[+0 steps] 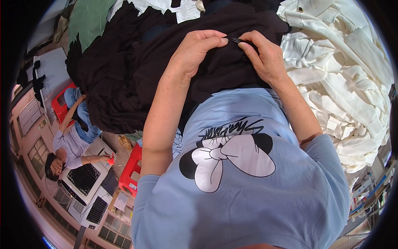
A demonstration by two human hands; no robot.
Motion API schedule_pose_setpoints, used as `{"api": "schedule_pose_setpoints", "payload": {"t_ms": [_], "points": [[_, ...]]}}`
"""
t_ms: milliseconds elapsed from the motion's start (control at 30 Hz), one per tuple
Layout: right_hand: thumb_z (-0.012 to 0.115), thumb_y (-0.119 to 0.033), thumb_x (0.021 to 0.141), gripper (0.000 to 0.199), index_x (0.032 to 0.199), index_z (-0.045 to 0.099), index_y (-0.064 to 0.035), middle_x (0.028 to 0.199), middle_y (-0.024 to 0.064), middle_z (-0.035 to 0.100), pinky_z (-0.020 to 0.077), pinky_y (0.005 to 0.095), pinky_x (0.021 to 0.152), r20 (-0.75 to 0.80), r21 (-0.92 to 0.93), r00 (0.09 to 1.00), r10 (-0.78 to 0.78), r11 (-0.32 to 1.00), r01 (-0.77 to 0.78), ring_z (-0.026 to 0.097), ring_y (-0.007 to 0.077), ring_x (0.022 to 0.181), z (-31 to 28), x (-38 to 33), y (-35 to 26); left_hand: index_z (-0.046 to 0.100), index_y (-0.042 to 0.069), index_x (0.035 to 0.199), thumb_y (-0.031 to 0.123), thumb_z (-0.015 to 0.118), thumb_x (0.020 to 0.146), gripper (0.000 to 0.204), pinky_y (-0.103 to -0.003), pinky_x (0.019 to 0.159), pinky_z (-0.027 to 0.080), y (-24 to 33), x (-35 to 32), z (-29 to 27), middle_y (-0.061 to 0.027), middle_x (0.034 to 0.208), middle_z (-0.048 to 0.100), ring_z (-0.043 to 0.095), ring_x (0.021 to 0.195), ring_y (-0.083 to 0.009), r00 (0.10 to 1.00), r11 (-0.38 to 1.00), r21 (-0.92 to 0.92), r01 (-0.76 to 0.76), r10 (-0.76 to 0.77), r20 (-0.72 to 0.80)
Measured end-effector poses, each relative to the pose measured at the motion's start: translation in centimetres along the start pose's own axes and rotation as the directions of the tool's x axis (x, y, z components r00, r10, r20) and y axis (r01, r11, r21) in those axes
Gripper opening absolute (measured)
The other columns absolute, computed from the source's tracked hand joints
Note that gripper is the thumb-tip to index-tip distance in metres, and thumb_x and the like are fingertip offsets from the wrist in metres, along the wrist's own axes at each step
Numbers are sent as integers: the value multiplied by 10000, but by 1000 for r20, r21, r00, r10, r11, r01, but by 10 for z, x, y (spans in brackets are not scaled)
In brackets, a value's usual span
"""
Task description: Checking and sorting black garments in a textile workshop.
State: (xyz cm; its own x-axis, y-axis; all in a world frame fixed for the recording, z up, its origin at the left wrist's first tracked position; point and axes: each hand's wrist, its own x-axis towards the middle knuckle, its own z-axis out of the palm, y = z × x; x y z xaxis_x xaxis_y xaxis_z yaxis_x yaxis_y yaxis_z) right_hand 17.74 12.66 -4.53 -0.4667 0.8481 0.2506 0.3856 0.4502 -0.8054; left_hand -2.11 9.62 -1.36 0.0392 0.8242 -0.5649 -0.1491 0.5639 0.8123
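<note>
Dark brown-black knit cloth (145, 70) lies heaped over my lap and spreads away to the left. My left hand (194, 52) is closed in a pinch on this cloth, thumb against the forefinger. Just to its right, my right hand (265, 58) is also closed, thumb and forefinger pinching a small black pointed tool (235, 40). The tool's tip points left toward the left thumb, over the dark cloth. Its kind is too small to make out, and part of it is hidden by the fingers.
A big pile of white knit garments (331, 79) lies at my right. White plastic sheeting (166, 6) and a green cover (89, 23) are at the far side. On the left are a red stool (132, 170), a seated person (74, 141) and a white top-loading machine (85, 182).
</note>
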Motion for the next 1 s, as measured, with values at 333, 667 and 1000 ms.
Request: {"api": "schedule_pose_setpoints", "payload": {"t_ms": [333,667,1000], "points": [[641,-177,882,126,939,614,-67,826,77,644,496,307,619,-10,109,998,61,992,-60,640,255,705,2,-4,6,685,-22,1012,108,682,806,243,-221,884,390,-1,0,1,-34,899,693,598,885,-84,1000,1000,-15,11,-11,-11],[728,-182,785,272,1002,620,-59,856,58,629,489,270,591,21,110,997,-70,992,67,611,185,656,-3,2,-5,679,-28,1020,99,672,810,245,-225,881,403,-3,1,0,-44,900,695,608,885,-92,1000,1000,-14,-8,8,-10],[575,28,710,240,942,606,-24,828,71,614,469,271,588,35,249,998,-49,968,39,591,193,653,-2,2,-5,683,-29,1005,108,679,801,246,-233,893,391,-6,1,2,-48,896,697,602,887,-93,1000,1000,-11,-7,7,-14]]}}
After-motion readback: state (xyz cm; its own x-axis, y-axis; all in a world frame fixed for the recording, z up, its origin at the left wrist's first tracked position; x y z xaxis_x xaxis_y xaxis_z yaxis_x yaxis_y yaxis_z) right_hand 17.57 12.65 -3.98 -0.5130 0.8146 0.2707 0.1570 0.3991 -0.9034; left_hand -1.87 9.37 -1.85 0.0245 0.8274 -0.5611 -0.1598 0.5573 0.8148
